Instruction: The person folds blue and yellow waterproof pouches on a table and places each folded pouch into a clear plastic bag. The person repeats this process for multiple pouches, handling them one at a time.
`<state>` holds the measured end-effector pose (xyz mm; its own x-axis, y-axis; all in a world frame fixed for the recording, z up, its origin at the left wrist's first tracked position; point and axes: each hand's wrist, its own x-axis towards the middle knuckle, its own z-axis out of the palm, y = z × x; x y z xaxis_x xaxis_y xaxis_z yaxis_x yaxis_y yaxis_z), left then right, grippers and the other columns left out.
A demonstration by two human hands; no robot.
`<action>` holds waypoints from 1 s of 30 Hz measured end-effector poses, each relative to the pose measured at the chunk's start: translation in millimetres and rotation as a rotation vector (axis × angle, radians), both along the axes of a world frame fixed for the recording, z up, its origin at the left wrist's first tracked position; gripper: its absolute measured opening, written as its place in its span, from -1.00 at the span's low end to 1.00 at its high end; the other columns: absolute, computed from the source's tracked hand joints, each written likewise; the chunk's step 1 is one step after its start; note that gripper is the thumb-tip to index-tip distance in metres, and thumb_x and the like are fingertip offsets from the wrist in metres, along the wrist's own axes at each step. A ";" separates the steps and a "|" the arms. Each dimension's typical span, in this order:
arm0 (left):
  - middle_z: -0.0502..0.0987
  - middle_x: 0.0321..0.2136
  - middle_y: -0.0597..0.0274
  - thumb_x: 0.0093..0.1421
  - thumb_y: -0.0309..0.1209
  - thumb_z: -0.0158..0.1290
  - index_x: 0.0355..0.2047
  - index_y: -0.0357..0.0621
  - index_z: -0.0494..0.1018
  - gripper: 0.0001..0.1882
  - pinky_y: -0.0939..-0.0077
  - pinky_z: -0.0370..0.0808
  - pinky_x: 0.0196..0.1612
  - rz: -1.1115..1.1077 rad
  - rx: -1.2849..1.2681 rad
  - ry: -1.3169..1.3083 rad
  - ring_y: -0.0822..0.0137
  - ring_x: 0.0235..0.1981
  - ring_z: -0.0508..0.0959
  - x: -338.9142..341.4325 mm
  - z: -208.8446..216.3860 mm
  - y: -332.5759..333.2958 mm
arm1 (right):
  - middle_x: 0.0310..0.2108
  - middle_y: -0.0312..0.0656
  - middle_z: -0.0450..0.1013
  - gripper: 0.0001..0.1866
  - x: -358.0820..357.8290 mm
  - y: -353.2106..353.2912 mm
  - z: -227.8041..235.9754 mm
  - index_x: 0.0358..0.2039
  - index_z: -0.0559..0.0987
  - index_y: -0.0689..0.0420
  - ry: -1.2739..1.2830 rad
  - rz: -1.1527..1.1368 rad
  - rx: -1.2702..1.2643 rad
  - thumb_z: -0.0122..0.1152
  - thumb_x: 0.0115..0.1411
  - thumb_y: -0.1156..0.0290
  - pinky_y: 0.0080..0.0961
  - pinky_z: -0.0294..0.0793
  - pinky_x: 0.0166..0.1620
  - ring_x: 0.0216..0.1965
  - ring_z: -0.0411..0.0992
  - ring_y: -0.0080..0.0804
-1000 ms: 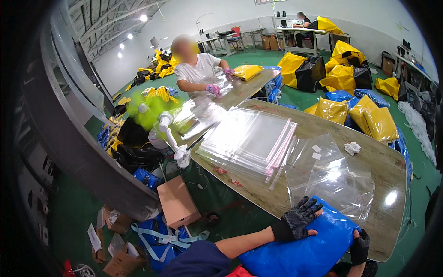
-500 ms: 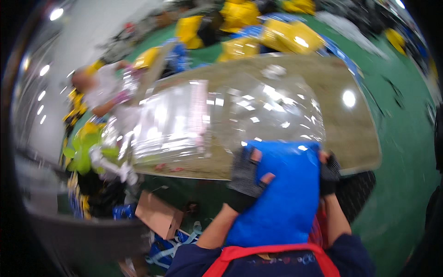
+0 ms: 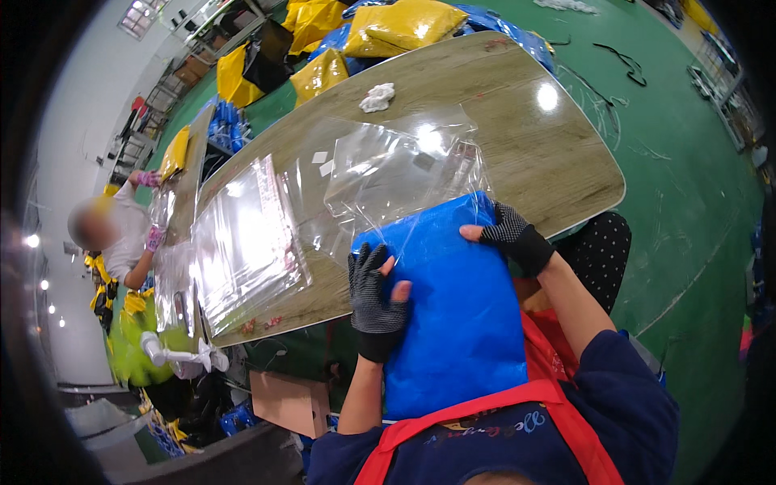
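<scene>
A blue, soft-looking package slants from my lap onto the near edge of the table. My left hand, in a dark knit glove with bare thumb and fingertip, lies along the package's left side with fingers stretched and apart. At its far right corner, my right hand, gloved alike, grips the package, thumb on top and the other fingers partly hidden. A clear plastic bag lies on the table against the package's far end. I cannot tell whether that end is inside the bag.
Left on the wood-patterned table lies a stack of clear bags; a crumpled white wad sits farther back. Yellow packages are heaped beyond. Another person works at far left. A cardboard box stands below.
The view has turned, shifting the table leftward. My right hand has moved from the package's right side to its far corner, thumb now on top. My left hand's fingers are more spread.
</scene>
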<state>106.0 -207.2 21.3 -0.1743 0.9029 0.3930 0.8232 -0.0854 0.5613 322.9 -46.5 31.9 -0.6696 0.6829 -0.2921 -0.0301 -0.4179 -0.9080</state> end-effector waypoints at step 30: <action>0.23 0.17 0.03 0.05 -0.13 0.21 0.26 -0.21 0.00 -0.10 0.34 0.20 0.21 0.050 -0.588 -1.402 0.20 0.16 0.27 33.6 -25.7 -146.4 | 0.12 -0.02 0.26 -0.15 119.5 -156.1 -70.5 0.22 0.15 0.23 -0.203 0.330 -0.177 0.30 0.00 0.12 -0.29 0.18 0.18 0.14 0.22 -0.21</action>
<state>139.6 -353.7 -4.4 -0.1237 0.8494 -0.5131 -0.3921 0.4332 0.8115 442.4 -202.7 -38.6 -0.7607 0.3688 -0.5342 0.3035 -0.5254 -0.7949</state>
